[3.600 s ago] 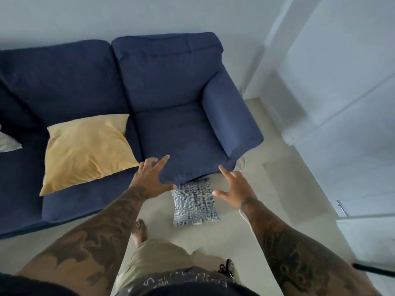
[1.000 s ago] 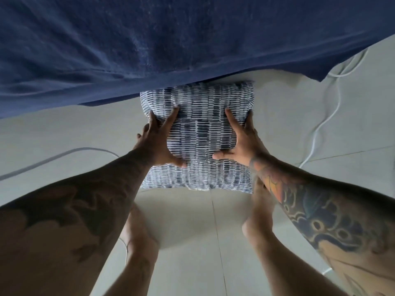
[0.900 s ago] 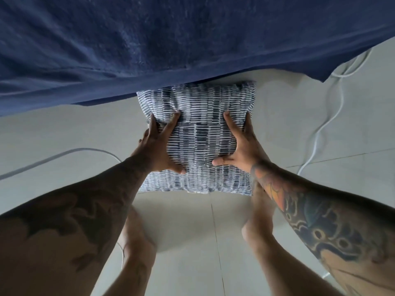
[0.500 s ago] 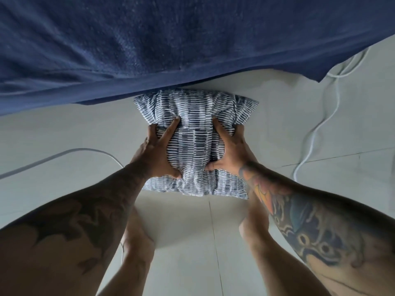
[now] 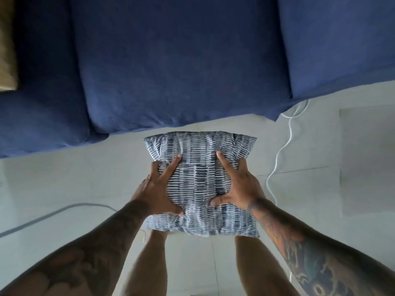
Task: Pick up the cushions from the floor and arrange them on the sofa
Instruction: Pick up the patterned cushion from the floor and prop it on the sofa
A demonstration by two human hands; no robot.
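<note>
A blue-and-white striped cushion (image 5: 199, 180) is held above the pale floor, in front of the navy sofa (image 5: 181, 60). My left hand (image 5: 157, 190) grips its left side, thumb on top and fingers spread along the edge. My right hand (image 5: 237, 185) grips the right side the same way. The fabric bulges between both thumbs. A yellow cushion (image 5: 6, 43) lies on the sofa seat at the far left, mostly out of frame.
A white cable (image 5: 282, 150) snakes across the tiled floor from under the sofa's right armrest (image 5: 337, 43). A grey cable (image 5: 49, 215) curves over the floor at the left. My bare legs (image 5: 149, 263) stand below the cushion.
Both hands have squeezed in on the cushion and lifted it off the floor, away from the sofa's front edge. The view has risen, so more of the sofa seat shows.
</note>
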